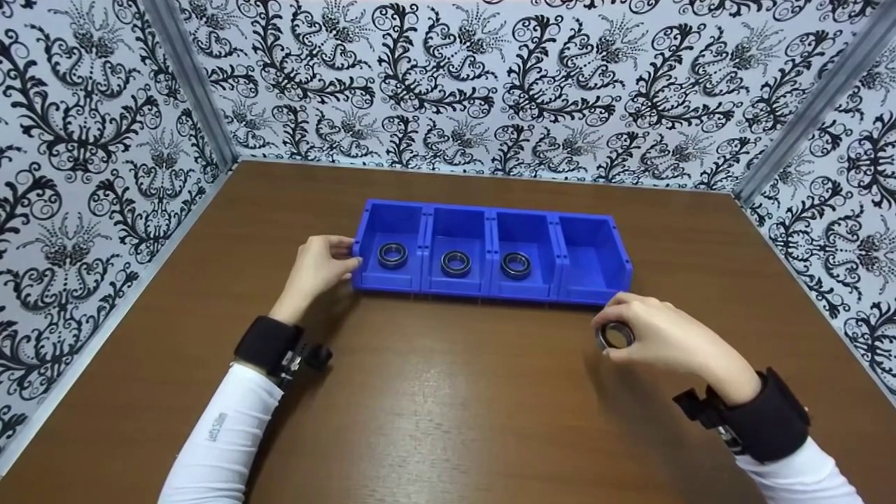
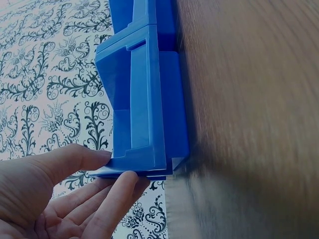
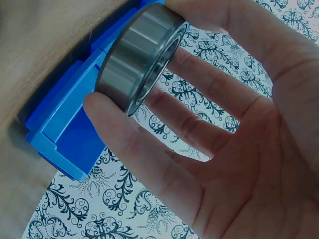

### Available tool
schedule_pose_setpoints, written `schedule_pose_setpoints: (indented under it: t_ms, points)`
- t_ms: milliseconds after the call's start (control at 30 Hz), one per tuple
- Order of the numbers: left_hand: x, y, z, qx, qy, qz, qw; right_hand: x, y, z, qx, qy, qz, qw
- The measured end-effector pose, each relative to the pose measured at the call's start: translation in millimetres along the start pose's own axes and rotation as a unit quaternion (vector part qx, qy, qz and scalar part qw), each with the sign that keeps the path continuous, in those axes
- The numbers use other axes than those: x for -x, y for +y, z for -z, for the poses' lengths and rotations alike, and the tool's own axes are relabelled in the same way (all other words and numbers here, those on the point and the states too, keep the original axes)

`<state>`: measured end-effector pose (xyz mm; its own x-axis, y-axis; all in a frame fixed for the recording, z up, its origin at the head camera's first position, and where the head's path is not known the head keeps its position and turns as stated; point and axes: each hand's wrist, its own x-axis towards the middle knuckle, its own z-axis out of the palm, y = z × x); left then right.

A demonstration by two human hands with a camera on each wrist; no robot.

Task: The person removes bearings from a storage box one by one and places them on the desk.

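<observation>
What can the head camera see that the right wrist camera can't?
Only the head view shows the left grip pinching the end of the blue bin, three rings lying in the bin, and the white sleeves. Only the right wrist view shows the palm of the right grip. Both show the right grip holding another ring, part of the bin, the table and the patterned wall.

In the head view the light is bright and rather even, with a pale glare on the brown table (image 1: 448,371) and soft shadows near the left hand (image 1: 318,269) and the right hand (image 1: 665,332), while in both wrist views the table looks blurred and the metal bearing (image 3: 130,57) shows shiny reflected streaks.
</observation>
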<state>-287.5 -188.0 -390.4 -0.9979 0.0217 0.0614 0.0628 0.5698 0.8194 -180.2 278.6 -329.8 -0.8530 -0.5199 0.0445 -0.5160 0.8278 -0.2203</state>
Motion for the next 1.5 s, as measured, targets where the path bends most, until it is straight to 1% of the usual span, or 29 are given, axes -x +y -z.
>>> schedule_pose_setpoints:
  t_ms: [167, 400, 733, 933, 1233, 1500]
  points:
    - [-0.3, -1.2, 0.1, 0.008, -0.001, 0.002, 1.0, 4.4, -2.1, -3.9, -0.001, -0.002, -0.001, 1.0]
    - [0.3, -1.2, -1.1, 0.015, -0.006, 0.008, 0.9998, 9.8, -1.8, -11.6, -0.002, 0.0, 0.01, 0.9999]
    - [1.3, -0.2, 0.0, 0.007, -0.005, 0.005, 0.9999, 16.7, -0.6, -20.3, -0.009, -0.005, 0.019, 0.9998]
    - [1.5, 0.1, 0.3, 0.008, -0.003, 0.003, 1.0, 18.0, 0.4, -24.4, -0.021, -0.018, 0.022, 0.9994]
    - [1.5, 1.5, -0.2, 0.01, 0.001, 0.007, 0.9999, 20.3, 1.8, -31.8, -0.027, -0.022, 0.023, 0.9991]
    - [2.8, 3.5, 0.4, 0.011, -0.005, 0.009, 0.9999, 21.8, 3.8, -41.1, -0.036, -0.025, 0.026, 0.9987]
